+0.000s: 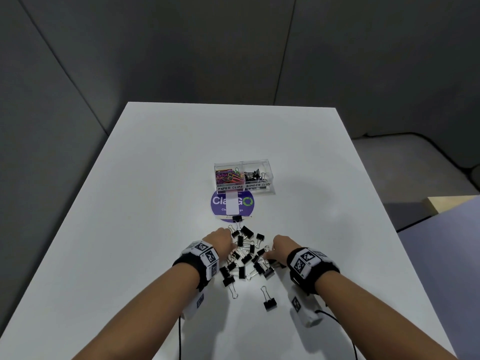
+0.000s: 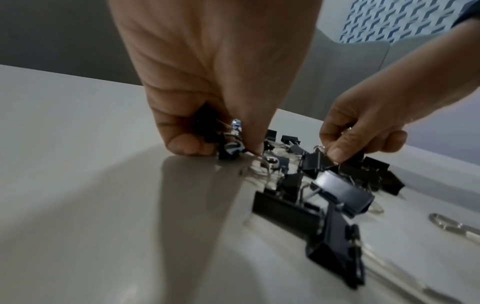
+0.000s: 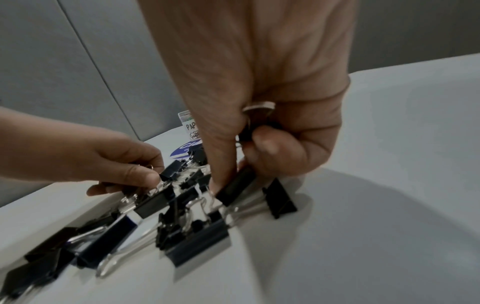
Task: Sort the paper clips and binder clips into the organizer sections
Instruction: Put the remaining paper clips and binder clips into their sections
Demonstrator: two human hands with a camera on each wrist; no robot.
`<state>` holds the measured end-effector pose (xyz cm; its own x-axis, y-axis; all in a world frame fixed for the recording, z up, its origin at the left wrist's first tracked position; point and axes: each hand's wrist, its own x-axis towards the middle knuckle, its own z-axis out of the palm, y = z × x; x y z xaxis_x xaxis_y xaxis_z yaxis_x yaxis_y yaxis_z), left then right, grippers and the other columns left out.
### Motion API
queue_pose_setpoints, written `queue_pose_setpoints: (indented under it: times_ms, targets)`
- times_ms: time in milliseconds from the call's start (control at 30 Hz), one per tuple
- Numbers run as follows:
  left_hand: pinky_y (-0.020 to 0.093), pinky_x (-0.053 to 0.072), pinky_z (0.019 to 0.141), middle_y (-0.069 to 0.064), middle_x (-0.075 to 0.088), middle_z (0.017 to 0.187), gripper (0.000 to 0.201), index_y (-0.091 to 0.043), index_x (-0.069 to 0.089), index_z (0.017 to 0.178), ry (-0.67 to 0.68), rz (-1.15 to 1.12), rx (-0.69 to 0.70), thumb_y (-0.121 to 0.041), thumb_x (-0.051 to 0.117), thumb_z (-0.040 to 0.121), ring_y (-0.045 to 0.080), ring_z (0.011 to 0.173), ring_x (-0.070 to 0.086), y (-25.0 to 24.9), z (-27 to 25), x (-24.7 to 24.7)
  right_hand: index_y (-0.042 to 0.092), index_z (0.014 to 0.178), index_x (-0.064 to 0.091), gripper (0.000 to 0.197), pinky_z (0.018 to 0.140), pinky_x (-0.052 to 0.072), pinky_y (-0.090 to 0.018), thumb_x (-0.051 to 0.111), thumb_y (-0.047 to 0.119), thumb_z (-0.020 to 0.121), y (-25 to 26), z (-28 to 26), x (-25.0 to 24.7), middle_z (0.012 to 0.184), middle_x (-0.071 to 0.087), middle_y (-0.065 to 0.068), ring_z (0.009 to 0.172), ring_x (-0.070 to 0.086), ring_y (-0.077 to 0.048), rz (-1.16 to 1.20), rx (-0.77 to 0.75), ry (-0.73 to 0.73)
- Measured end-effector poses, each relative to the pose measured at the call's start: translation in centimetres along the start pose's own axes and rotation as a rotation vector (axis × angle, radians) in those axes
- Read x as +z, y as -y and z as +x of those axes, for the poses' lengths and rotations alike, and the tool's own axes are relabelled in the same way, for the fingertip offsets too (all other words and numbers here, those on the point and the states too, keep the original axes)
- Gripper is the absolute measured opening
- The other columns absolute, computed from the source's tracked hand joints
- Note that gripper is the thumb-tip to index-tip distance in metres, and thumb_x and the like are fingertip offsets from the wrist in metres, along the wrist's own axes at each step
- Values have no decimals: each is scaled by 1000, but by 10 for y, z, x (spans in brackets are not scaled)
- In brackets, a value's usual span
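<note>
Left hand (image 1: pixel 222 242) is pinching small black metal binder clips (image 2: pixel 228 148) from the left edge of the loose pile (image 1: pixel 246 258) lying on the white table (image 1: pixel 130 203); right hand (image 1: pixel 280 246) is gripping black clips (image 3: pixel 235 188) at the pile's right edge. Clear plastic two-section organizer (image 1: pixel 242 176) is standing beyond the pile, holding coloured wire paper clips (image 1: pixel 228 175) left and binder clips right.

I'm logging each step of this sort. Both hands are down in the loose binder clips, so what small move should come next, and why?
Probably lift both hands and carry their clips to the organizer's right section, labelled binder clips. The left hand and right hand each already have black binder clips in their grip, the pile is only binder clips, and that section has room.
</note>
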<state>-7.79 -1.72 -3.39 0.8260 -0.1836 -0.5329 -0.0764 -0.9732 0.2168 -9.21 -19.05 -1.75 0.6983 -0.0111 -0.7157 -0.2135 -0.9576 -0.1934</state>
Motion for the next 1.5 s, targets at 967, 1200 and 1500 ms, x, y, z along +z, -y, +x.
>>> queue_pose_setpoints:
  times_ms: [967, 1200, 1500]
  targets:
    - [24, 37, 71, 15, 65, 107, 28, -5, 56, 115, -122, -167, 258, -25, 55, 95, 17, 80, 50, 13, 65, -145, 9, 85, 51, 7, 80, 42, -34, 50, 6, 91, 47, 88, -172, 107, 64, -21, 102, 58, -31, 80, -274, -419]
    - [24, 39, 75, 11, 63, 101, 25, -8, 57, 113, -243, -198, 324, -25, 55, 95, 16, 81, 49, 0, 84, -158, -2, 113, 59, 26, 87, 48, -36, 44, -2, 91, 62, 117, -156, 117, 61, -21, 108, 60, -35, -387, -286, -339]
    - [29, 43, 82, 12, 61, 114, 26, -8, 54, 118, -266, -191, 323, -24, 47, 98, 26, 101, 59, -37, 108, -166, 10, 126, 55, 36, 95, 44, -31, 56, 11, 90, 40, 97, -168, 128, 59, -10, 115, 57, -24, 8, -390, -285]
